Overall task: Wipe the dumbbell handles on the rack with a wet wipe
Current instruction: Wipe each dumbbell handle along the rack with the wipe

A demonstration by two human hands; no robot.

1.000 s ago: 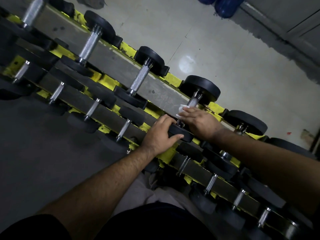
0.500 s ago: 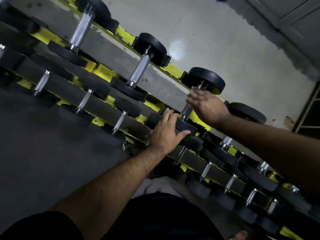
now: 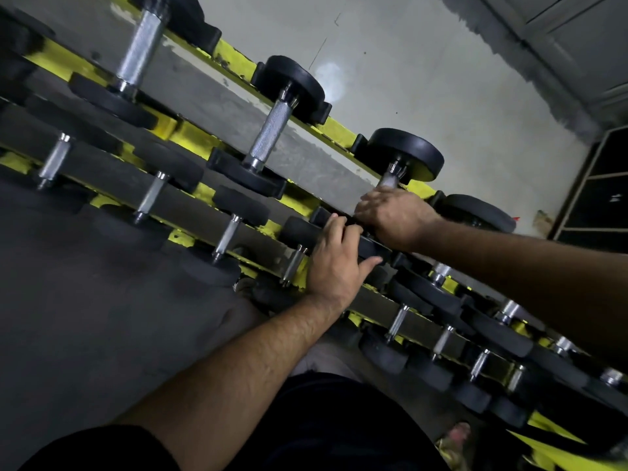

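Now the handle (image 3: 388,181) of a dumbbell on the upper tier of the yellow rack (image 3: 238,61) is gripped by the right hand (image 3: 394,215), fingers curled round the lower part of the knurled bar, just below the far black weight head (image 3: 406,153). Only a short stretch of bare metal is seen above the knuckles. The wet wipe cannot be made out; if it is under the palm, it is hidden. The near weight head (image 3: 368,248) of the same dumbbell is steadied by the left hand (image 3: 336,263), fingers curved over its rim and the thumb pressed against its edge. Further dumbbells are seen along the upper tier to the left, one handle (image 3: 270,130) lying fully exposed, and smaller ones are lined up on the lower tier (image 3: 102,171). A pale concrete floor (image 3: 424,62) is visible behind the rack.
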